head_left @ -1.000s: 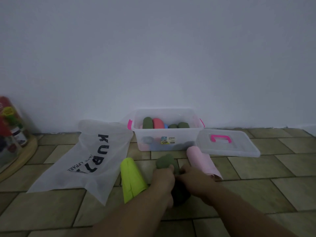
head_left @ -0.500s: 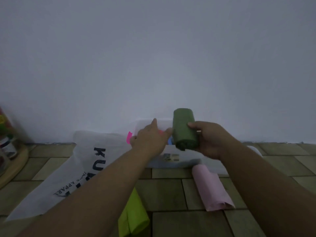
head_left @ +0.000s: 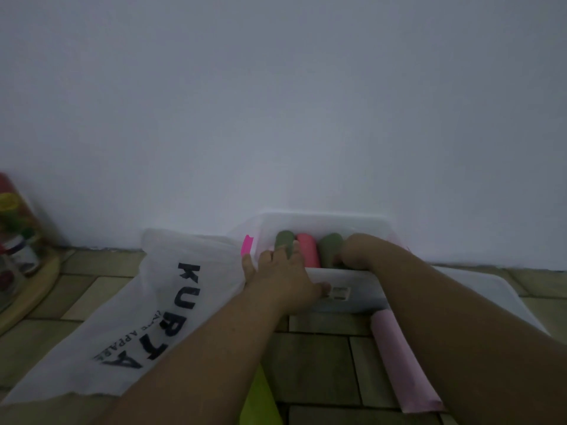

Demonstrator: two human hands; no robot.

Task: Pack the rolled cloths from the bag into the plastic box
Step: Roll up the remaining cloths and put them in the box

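Observation:
The clear plastic box [head_left: 325, 218] stands against the wall, holding an olive rolled cloth [head_left: 283, 239] and a red rolled cloth [head_left: 308, 248]. My left hand [head_left: 282, 273] lies over the box's front rim, its straight fingers touching those two rolls. My right hand [head_left: 360, 253] reaches down into the box and grips the right side of a dark green rolled cloth [head_left: 330, 246]; its fingers are mostly hidden behind the front wall. On the floor tiles lie a pink rolled cloth [head_left: 402, 363] and a lime rolled cloth [head_left: 260, 400]. The white bag [head_left: 147, 317] lies flat at the left.
The box's clear lid [head_left: 491, 292] lies on the floor to the right, partly under my right arm. A pink latch [head_left: 247, 245] sticks out at the box's left end. A round wooden tray [head_left: 33, 289] with bottles sits at the far left.
My right hand has carried the dark green roll forward and down into the box. My left hand has moved from mid-air onto the box's front rim and the rolls inside.

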